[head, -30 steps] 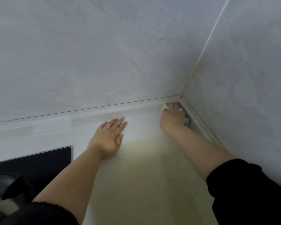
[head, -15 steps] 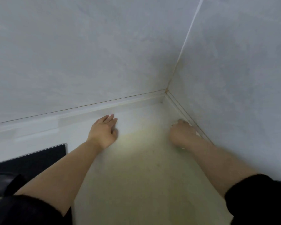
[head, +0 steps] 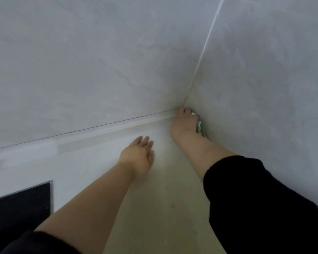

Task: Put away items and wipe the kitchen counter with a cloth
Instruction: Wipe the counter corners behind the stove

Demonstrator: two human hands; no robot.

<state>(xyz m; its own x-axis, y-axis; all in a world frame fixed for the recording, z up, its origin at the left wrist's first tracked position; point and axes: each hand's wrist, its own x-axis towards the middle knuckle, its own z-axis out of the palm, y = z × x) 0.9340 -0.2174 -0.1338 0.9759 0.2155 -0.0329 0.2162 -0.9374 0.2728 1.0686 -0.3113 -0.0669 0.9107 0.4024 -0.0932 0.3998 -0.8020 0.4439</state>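
Note:
My right hand (head: 184,123) is pushed into the far corner where the pale counter (head: 154,208) meets the two grey walls. It grips a cloth (head: 199,126), of which only a white and greenish edge shows beside the hand, against the right wall. My left hand (head: 138,156) lies flat on the counter with straight fingers, a little left of and nearer than the right hand, holding nothing. Both forearms are bare below black sleeves.
Grey tiled walls (head: 99,70) close in the counter at the back and on the right, with a pale trim strip (head: 81,138) along the base of the back wall. A black hob (head: 20,204) is set into the counter at the near left.
My right hand, which had drawn back along the right wall half a second ago, has pushed the cloth into the corner again. My left hand stays flat on the counter.

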